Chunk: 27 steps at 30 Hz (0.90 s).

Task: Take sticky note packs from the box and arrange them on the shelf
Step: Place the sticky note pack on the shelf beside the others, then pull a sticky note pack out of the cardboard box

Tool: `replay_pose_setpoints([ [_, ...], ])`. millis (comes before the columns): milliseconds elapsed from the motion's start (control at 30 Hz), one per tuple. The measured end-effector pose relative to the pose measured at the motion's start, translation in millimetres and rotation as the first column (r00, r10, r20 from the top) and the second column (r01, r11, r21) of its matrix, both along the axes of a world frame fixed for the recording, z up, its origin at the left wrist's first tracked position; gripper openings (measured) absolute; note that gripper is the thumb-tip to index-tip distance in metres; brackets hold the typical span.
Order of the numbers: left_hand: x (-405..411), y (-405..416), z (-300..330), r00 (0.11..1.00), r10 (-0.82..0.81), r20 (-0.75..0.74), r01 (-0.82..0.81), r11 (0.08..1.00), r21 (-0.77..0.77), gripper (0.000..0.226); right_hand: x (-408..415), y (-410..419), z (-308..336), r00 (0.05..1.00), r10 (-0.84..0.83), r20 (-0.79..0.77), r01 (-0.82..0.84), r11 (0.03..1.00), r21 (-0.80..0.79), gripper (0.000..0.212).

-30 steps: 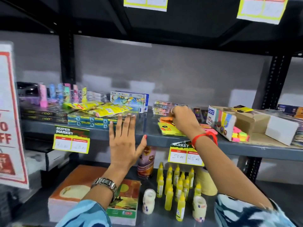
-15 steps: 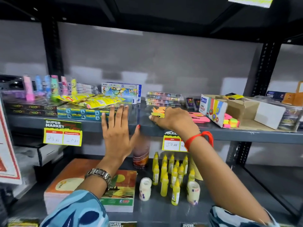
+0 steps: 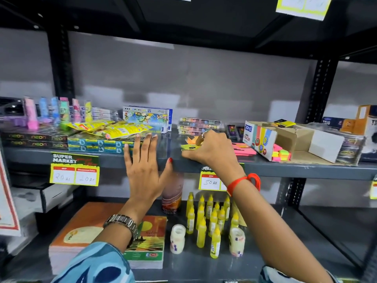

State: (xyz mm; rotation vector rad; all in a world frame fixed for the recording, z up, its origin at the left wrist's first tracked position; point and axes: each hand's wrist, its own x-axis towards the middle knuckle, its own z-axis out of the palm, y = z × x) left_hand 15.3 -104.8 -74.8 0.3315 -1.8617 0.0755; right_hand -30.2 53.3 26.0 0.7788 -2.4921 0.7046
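Two hands are in view: the left hand (image 3: 143,170) and the right hand (image 3: 212,152). One open cardboard box (image 3: 293,139) sits on the shelf. Three price tags (image 3: 74,170) hang on that shelf's front edge, one partly hidden. Two white jars (image 3: 177,238) stand below among yellow glue bottles (image 3: 202,231), roughly fourteen; overlap prevents an exact count. One brown cup (image 3: 172,195) stands behind them.

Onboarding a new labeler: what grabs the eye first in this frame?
Two bare hands at the middle shelf edge: the left hand spread flat against it, the right hand pressing a yellow sticky note pack. Right of that, an open cardboard box spills neon packs; yellow glue bottles cluster below.
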Motion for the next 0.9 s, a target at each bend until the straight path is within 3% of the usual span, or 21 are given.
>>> replay_pose_setpoints([
  [200, -5, 6, -1, 0.999, 0.005, -0.039, -0.003, 0.999, 0.048, 0.065, 6, 28, 22, 0.98, 0.001, -0.197, -0.065, 0.946, -0.316, 0.048],
  [467, -6, 14, 1, 0.996, 0.028, -0.08, -0.02, 0.996, 0.092, 0.065, -42, 121, 46, 0.921, -0.29, -0.26, 0.108, 0.831, -0.546, 0.042],
  [633, -8, 15, 0, 0.994, 0.038, -0.098, -0.028, 0.995, 0.096, 0.064, -79, 179, 31, 0.898, -0.406, -0.17, 0.265, 0.807, -0.528, 0.049],
  [900, -13, 13, -2, 0.99, 0.05, -0.135, -0.039, 0.996, 0.083, 0.062, -101, 199, -14, 0.937, -0.34, -0.085, 0.265, 0.846, -0.463, 0.029],
])
